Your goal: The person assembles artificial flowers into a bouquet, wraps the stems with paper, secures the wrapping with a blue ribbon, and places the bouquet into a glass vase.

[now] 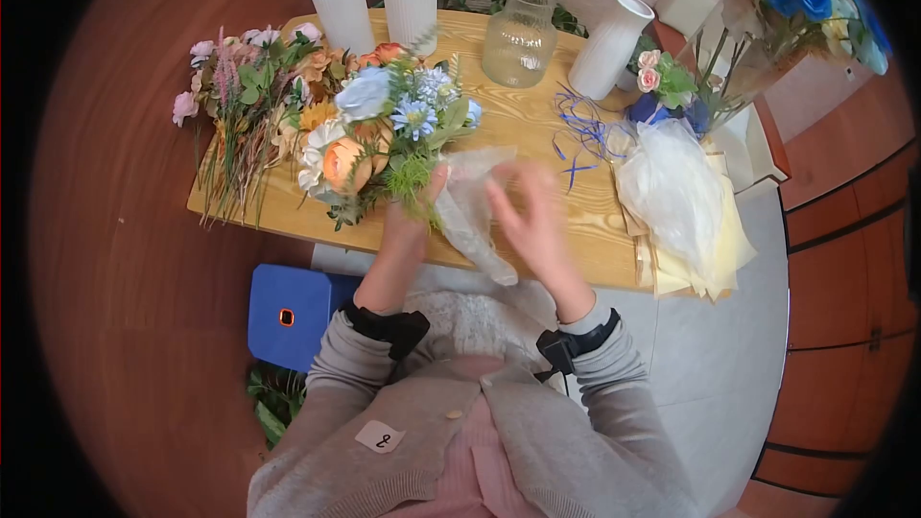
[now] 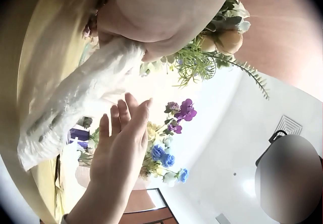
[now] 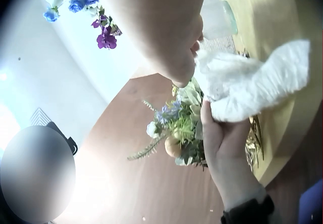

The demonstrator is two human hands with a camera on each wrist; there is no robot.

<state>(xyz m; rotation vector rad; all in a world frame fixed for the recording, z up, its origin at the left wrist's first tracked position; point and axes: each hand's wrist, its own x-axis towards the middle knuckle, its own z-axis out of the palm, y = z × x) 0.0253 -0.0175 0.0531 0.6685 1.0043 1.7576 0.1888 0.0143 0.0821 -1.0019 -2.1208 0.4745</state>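
My left hand (image 1: 409, 223) grips a bouquet of artificial flowers (image 1: 363, 94) by its stems, close below the blooms. Pale blue, orange and white heads with greenery point away to the left. White crinkly wrapping (image 1: 470, 216) surrounds the stems and hangs toward the table's front edge; it hides the stem ends. To the right of this wrap, my right hand (image 1: 537, 221) is blurred in the head view. In the left wrist view the same right hand (image 2: 121, 148) shows its fingers extended and loosely bent beside the wrap (image 2: 81, 97), holding nothing.
More loose flowers (image 1: 240, 96) lie on the table's left. White vases (image 1: 411, 5) and a glass vase (image 1: 520, 43) stand at the back. Blue ribbon (image 1: 585, 129) and a pile of white sheeting (image 1: 672, 192) are on the right. A blue stool (image 1: 288, 302) stands below.
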